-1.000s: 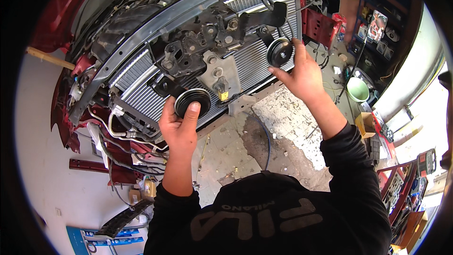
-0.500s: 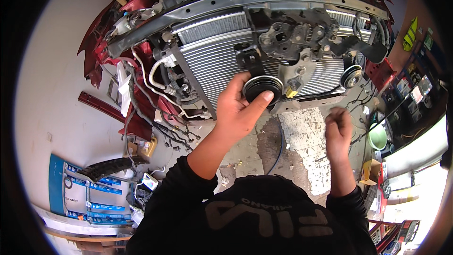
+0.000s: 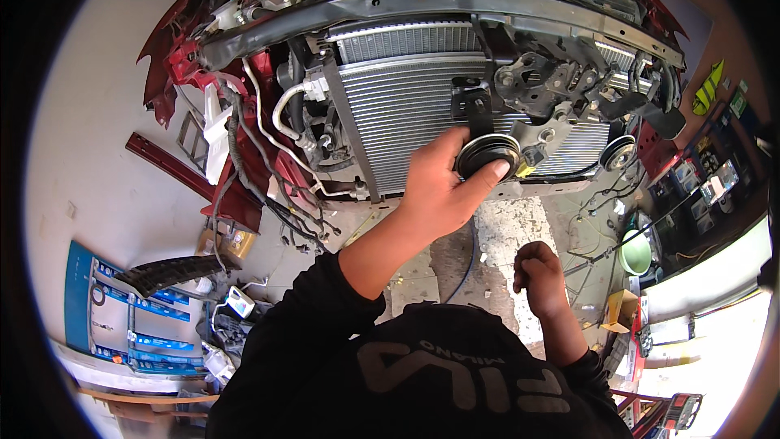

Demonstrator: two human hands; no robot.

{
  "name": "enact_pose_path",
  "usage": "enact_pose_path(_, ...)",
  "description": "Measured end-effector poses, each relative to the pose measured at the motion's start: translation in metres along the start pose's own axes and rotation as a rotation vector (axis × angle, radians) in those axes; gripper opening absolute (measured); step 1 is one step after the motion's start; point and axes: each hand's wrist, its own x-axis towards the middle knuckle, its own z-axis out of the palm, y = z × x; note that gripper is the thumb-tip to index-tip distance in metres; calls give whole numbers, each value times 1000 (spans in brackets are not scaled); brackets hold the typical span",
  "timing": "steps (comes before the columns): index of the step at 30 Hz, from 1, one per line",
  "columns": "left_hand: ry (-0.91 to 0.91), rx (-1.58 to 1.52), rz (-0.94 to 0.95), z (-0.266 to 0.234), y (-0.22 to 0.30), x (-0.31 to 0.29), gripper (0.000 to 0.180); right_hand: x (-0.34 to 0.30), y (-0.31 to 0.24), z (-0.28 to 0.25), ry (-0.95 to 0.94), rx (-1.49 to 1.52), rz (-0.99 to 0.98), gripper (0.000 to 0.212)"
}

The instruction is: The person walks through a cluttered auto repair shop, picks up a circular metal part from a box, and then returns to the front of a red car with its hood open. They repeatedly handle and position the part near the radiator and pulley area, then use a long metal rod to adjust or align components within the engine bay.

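My left hand [image 3: 447, 183] grips a round black disc horn [image 3: 487, 156] with a silver rim, thumb across its face and fingers behind it. The horn's dark mounting bracket [image 3: 473, 102] rises in front of the radiator [image 3: 398, 114]. Just right of the horn is the metal hood latch assembly [image 3: 544, 85], with a yellow-ended part [image 3: 526, 169] beneath it. A second disc horn [image 3: 617, 153] sits farther right. My right hand [image 3: 540, 278] is lower and apart from the car, its fingers curled closed; whatever is inside them, if anything, is hidden.
A dark metal crossbeam [image 3: 439, 2] spans above the radiator. Loose wiring [image 3: 244, 162] and pale pipes hang at the left. A green basin [image 3: 634, 252] stands on the floor at right, near a cardboard box [image 3: 621, 309]. A blue-and-white panel [image 3: 138, 317] leans at lower left.
The view has shifted, so the car front sits farther right. My right hand has drawn back toward my body and lower. My left hand keeps its hold on the horn.
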Motion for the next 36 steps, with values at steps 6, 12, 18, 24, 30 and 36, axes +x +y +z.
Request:
enact_pose_path(6,24,64,14,-3,10,0,34,-4,-49,40,-89,-423,-449,27)
enact_pose_path(12,-22,25,72,-2,12,3,37,13,-98,72,-233,-223,-618,36)
enact_pose_path(18,-20,37,74,-3,7,3,45,30,-102,78,-181,-323,-722,23)
enact_pose_path(24,82,253,347,15,11,1,45,28,-90,80,-160,-111,-692,27)
enact_pose_path(30,-155,306,272,-15,15,-20,48,7,-72,77,-189,-373,-810,41)
enact_pose_path(36,-201,331,126,-30,24,-34,48,10,-48,90,-368,-241,-666,33)
